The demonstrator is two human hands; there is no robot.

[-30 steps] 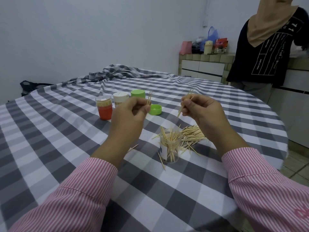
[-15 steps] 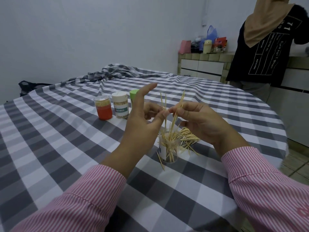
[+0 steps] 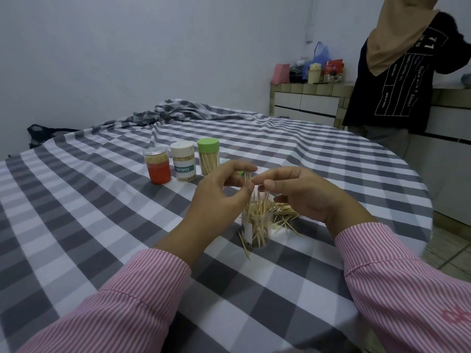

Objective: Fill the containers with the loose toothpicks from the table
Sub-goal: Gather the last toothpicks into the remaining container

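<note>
I see my two hands raised together over a round counter (image 3: 102,225) draped in a grey-and-white checked cloth. Its curved edge drops away well to the right of my fingers, and wide cloth lies open to the left and toward me. My left hand (image 3: 219,197) and right hand (image 3: 300,194) meet fingertip to fingertip, forearms angled inward in pink striped sleeves. The fingers of both hands pinch a small bundle of toothpicks (image 3: 251,182), held nearly upright, long axis vertical. Directly below the fingers stands a clear open container (image 3: 257,225), partly filled with toothpicks leaning at mixed angles. Loose toothpicks (image 3: 285,217) lie flat just right of it, under my right hand. Beyond and left of my fingers stand three containers: orange (image 3: 156,165), white-capped (image 3: 184,161), and green-capped (image 3: 208,156). A person (image 3: 397,72) stands far right.
</note>
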